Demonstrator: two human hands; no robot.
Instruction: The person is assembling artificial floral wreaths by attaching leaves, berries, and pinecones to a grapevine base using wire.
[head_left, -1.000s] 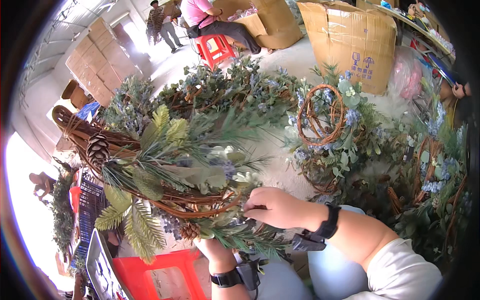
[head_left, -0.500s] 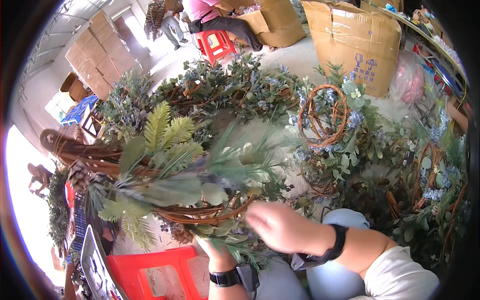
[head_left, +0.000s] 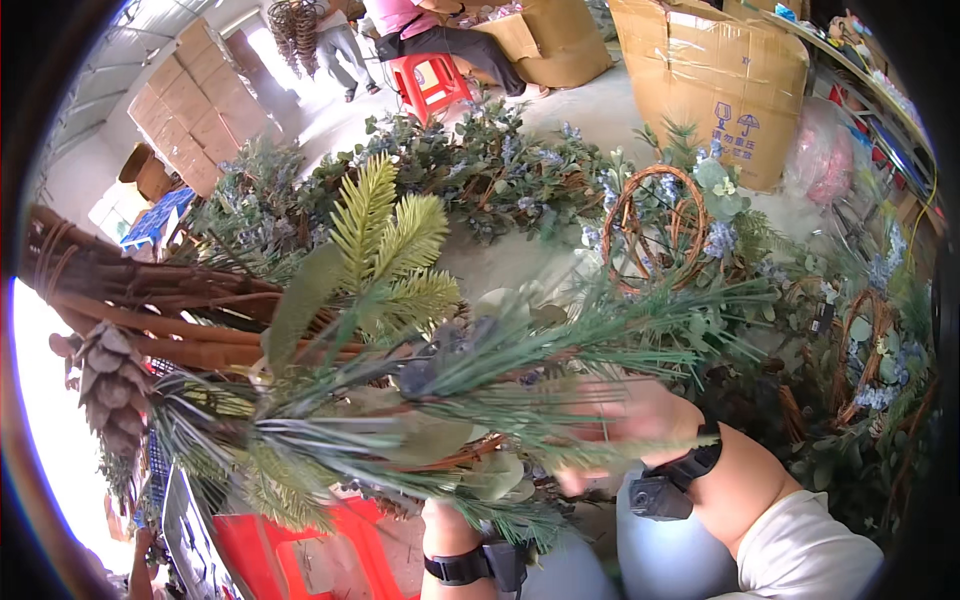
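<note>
A twig wreath (head_left: pixel 165 285) fills the near left, tilted and held up close to me. It carries a pinecone (head_left: pixel 112 385), light green fir sprigs (head_left: pixel 365 220), long-needled pine sprigs (head_left: pixel 620 325), broad leaves and dark berries. My left hand (head_left: pixel 447 522) is at the wreath's lower side and holds it there; greenery hides its fingers. My right hand (head_left: pixel 640 410) is at the wreath's right side, behind pine needles. It is smeared by motion, so its grip does not show clearly.
More leafy wreaths (head_left: pixel 500 175) with blue flowers lie on the floor ahead; others (head_left: pixel 660 235) are piled at right. A red stool (head_left: pixel 240 550) stands near left. Cardboard boxes (head_left: pixel 700 90) are farther off. A person in pink (head_left: pixel 410 15) sits on another red stool (head_left: pixel 430 85).
The wreath has come closer and turned, its pine sprigs now reaching farther right. My right hand has moved right from the twig rim to behind the needles. A person in the background has shifted.
</note>
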